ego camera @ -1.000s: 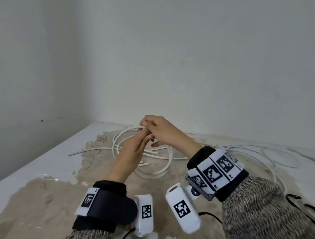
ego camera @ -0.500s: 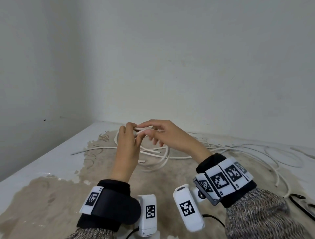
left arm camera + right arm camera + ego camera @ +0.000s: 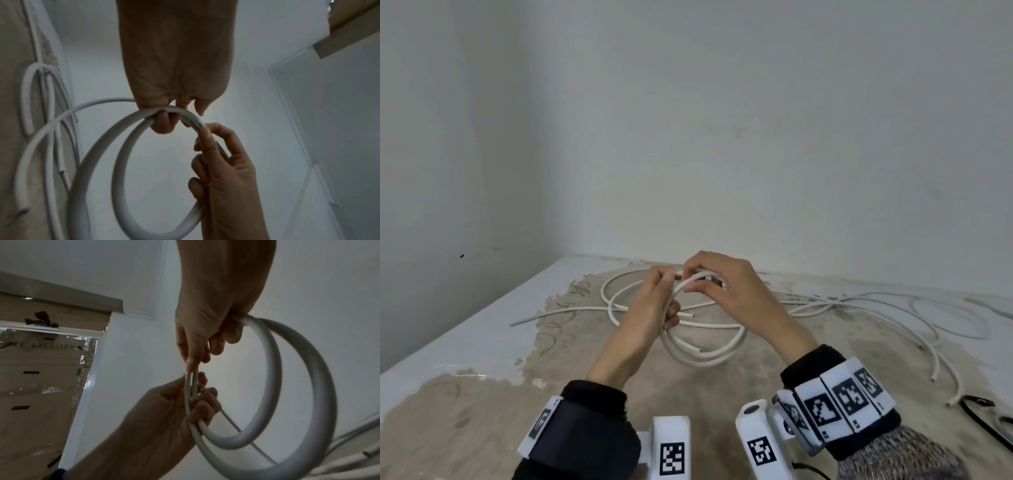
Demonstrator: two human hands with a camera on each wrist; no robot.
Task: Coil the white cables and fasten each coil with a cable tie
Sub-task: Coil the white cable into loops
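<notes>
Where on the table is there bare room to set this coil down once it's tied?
The near left of the table, between the left hand and the table's left edge, is bare. Right of the right hand, loose white cables sprawl, so that side is crowded, as is the spot under the coil.

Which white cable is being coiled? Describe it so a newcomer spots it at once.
Start at the table in the wall corner. Above its middle, the left hand and right hand meet. The coiled cable is the only one lifted, looped and held by both; other cables lie slack.
</notes>
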